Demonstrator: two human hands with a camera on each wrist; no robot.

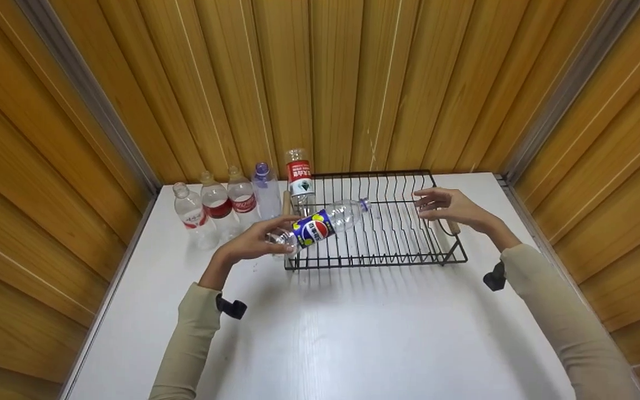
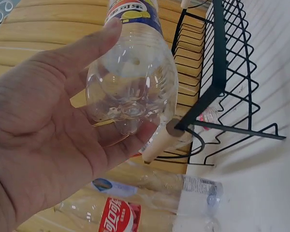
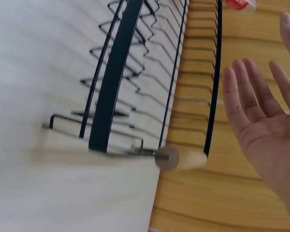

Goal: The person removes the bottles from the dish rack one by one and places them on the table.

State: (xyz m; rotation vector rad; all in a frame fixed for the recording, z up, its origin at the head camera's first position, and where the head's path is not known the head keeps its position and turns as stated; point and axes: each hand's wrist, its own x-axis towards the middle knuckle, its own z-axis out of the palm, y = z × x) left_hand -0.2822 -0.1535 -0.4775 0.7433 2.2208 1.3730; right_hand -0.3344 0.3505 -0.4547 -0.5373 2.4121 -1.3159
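My left hand [image 1: 254, 240] grips a clear Pepsi bottle [image 1: 314, 228] by its base; a blue label wraps its middle. The bottle is tilted over the left part of a black wire dish rack [image 1: 375, 261], its neck toward the right. In the left wrist view, the thumb lies along one side of the bottle and fingers curl under its base. My right hand [image 1: 446, 206] is above the rack's right end, holding nothing, its fingers loosely extended. Behind the Pepsi bottle, a bottle with a red and white label [image 1: 300, 178] stands at the rack's left end.
Left of the rack, several bottles stand in a row: a red-and-white-labelled bottle [image 1: 192, 216], two red-labelled bottles [image 1: 219, 208] and a purplish bottle [image 1: 266, 194]. The rack has wooden handles [image 1: 452, 226] at its ends. Yellow wood-panel walls [image 1: 331, 83] enclose the white table [image 1: 320, 333].
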